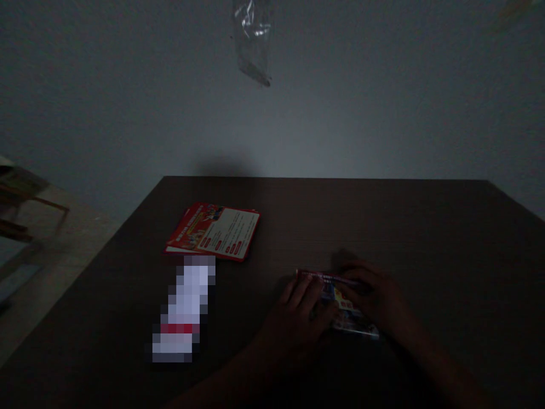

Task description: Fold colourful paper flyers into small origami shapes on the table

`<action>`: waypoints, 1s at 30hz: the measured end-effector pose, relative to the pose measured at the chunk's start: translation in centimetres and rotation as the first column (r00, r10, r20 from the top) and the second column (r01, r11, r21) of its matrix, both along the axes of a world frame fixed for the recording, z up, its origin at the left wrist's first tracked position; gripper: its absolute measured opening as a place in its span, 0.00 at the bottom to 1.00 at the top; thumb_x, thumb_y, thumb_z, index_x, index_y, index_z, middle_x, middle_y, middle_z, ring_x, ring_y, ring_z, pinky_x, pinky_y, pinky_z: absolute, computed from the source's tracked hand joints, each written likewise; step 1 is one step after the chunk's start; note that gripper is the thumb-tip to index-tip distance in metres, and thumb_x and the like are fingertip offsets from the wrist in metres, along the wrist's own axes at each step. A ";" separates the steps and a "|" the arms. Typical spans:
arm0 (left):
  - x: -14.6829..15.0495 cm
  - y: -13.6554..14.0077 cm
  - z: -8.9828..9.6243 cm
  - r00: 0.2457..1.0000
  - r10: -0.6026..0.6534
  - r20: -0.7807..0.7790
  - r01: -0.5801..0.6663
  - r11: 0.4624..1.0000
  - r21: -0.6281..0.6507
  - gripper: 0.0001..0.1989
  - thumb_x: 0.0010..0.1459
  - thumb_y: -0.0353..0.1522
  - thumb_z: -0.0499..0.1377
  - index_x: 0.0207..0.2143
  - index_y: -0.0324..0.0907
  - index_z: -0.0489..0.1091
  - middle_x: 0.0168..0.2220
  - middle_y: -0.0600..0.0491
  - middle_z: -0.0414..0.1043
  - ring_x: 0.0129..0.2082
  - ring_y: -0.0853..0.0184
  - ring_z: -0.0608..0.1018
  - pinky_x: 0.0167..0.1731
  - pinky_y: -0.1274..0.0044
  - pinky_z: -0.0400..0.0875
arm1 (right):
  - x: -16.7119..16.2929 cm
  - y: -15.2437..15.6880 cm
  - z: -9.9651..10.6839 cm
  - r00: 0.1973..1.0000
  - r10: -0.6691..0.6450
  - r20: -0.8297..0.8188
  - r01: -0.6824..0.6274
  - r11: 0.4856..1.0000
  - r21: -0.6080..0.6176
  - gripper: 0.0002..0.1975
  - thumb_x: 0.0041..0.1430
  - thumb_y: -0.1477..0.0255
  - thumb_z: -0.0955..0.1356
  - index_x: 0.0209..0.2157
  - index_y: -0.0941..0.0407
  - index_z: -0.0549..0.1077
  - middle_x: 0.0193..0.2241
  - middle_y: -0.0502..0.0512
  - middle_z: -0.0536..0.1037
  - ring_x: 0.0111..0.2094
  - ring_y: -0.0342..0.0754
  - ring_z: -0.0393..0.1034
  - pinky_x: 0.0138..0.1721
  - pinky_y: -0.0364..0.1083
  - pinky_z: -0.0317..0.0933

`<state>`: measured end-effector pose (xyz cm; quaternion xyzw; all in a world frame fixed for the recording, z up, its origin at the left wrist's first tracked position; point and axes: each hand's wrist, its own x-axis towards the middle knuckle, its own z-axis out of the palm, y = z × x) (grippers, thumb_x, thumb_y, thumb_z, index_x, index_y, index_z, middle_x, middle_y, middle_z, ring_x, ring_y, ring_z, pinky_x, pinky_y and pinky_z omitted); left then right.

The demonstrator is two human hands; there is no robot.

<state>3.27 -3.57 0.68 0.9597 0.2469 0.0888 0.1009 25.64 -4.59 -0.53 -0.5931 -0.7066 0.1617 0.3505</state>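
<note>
In the dim light a printed plastic packet lies low over the dark table, between my two hands. It has a dark red upper edge, blue and yellow print, and a shiny clear lower edge. My left hand is closed on its left side, with fingers over the top edge and the thumb across the front. At the upper right, my right hand grips the packet between thumb and fingers. Both hands cover part of it, and its contents cannot be made out.
A stack of red and white printed cards lies on the table at left. Nearer me is a bright blurred-out oblong. A clear plastic bag hangs on the wall behind. Blurred furniture stands at far left.
</note>
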 end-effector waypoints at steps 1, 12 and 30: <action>0.0 0.0 -0.1 1.000 0.014 -0.004 -0.014 1.000 -0.006 0.26 0.62 0.42 0.50 0.60 0.44 0.54 0.64 0.40 0.46 0.64 0.49 0.49 0.57 0.56 0.51 | 0.1 0.0 -0.1 1.000 -0.003 0.014 0.003 1.000 -0.001 0.07 0.56 0.66 0.68 0.34 0.55 0.75 0.39 0.58 0.76 0.38 0.52 0.74 0.39 0.49 0.70; -0.3 -0.3 -0.5 0.998 0.063 -0.017 -0.063 0.998 0.014 0.23 0.63 0.39 0.49 0.60 0.44 0.55 0.64 0.43 0.48 0.64 0.49 0.49 0.58 0.57 0.50 | -0.1 -3.3 2.4 0.926 0.111 0.361 -0.124 0.992 0.011 0.17 0.57 0.68 0.67 0.50 0.53 0.69 0.50 0.60 0.71 0.50 0.56 0.68 0.47 0.56 0.66; -1.0 -1.9 -1.4 0.992 0.123 0.019 -0.124 0.992 0.032 0.27 0.62 0.34 0.53 0.62 0.45 0.52 0.66 0.44 0.40 0.65 0.48 0.45 0.58 0.56 0.53 | -1.6 -6.2 0.1 0.871 0.037 0.489 -0.051 0.999 0.015 0.18 0.59 0.67 0.65 0.51 0.56 0.67 0.55 0.66 0.65 0.57 0.61 0.58 0.51 0.60 0.62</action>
